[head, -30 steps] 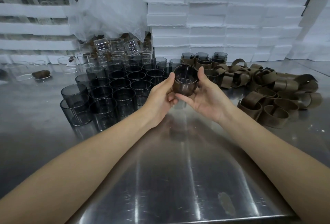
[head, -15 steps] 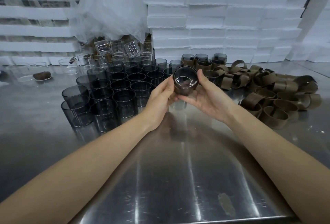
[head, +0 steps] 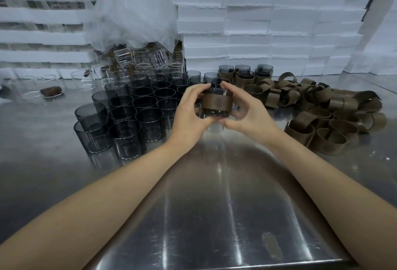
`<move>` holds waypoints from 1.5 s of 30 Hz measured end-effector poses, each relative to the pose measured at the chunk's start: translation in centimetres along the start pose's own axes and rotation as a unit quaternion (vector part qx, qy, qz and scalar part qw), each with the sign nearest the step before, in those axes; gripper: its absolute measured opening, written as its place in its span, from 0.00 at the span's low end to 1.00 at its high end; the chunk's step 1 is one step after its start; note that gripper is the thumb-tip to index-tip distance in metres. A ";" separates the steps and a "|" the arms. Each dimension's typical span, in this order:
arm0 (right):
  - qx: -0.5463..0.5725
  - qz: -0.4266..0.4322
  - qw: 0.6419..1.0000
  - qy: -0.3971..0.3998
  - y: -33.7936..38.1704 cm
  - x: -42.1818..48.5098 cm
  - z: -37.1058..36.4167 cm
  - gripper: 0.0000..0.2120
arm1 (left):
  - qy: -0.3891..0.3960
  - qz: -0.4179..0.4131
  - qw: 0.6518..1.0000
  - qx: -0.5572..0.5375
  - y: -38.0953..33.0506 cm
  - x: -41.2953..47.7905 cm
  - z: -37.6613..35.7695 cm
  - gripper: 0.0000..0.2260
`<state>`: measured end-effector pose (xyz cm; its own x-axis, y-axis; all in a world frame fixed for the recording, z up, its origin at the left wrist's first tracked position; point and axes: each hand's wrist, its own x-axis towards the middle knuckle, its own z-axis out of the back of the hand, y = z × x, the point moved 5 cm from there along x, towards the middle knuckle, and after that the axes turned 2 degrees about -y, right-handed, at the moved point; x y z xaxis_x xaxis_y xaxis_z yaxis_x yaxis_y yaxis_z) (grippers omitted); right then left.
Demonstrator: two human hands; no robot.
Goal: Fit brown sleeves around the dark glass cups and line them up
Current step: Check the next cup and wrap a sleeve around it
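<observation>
Between both hands, above the steel table [head: 214,216], I hold a dark glass cup [head: 217,103] upright with a brown sleeve around its middle. My left hand [head: 190,115] grips its left side, thumb underneath and fingers over the rim. My right hand [head: 247,112] grips the right side the same way. Several bare dark cups [head: 133,117] stand in rows to the left. A few sleeved cups [head: 242,74] stand in a line at the back centre. Loose brown sleeves [head: 326,115] lie heaped on the right.
White foam trays [head: 268,22] are stacked along the back and left. A plastic-wrapped bundle of clear glasses [head: 139,59] sits behind the dark cups. Clear glass dishes [head: 32,89] lie at the far left. The table's front edge runs near the bottom.
The cup was tilted with its mouth facing me; now it is turned upright, side on, showing the sleeve. Both hands shifted their grip to the sides.
</observation>
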<state>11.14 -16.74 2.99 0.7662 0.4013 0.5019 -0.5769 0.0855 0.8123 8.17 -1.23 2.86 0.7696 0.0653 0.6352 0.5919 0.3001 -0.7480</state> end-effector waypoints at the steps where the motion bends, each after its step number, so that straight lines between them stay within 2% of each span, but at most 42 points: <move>1: -0.015 0.011 1.000 -0.002 0.0 0.0 0.0 0.37 | -0.003 -0.009 1.000 0.003 -0.1 -0.1 0.0 0.31; 7: -0.046 0.021 0.999 0.011 0.0 0.0 0.4 0.38 | -0.023 -0.012 1.000 -0.001 -0.1 -0.1 0.0 0.30; 12: -0.186 0.090 0.978 -0.003 0.9 -0.1 0.9 0.34 | 0.011 0.028 0.999 -0.020 0.3 -0.2 -0.4 0.33; 19: -0.264 0.078 0.961 0.002 0.8 -0.1 0.7 0.33 | 0.035 0.055 0.998 -0.015 0.8 -0.4 -0.4 0.35; 33: -0.307 0.077 0.948 -0.011 1.8 -0.1 0.2 0.28 | 0.033 0.036 0.999 0.021 1.0 -0.2 -0.1 0.32; 42: -0.297 0.082 0.952 -0.003 2.0 -0.2 0.1 0.27 | 0.027 0.032 0.999 0.032 0.8 -0.3 -0.1 0.32; 45: -0.252 0.072 0.965 -0.015 1.7 -0.2 0.3 0.28 | 0.018 0.035 0.999 0.021 0.8 -0.2 -0.1 0.32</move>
<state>10.13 -16.94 4.35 0.6710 0.4171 0.6130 -0.7369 0.4666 0.4891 8.50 -1.06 2.09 0.8170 0.0530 0.5742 0.5267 0.3365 -0.7806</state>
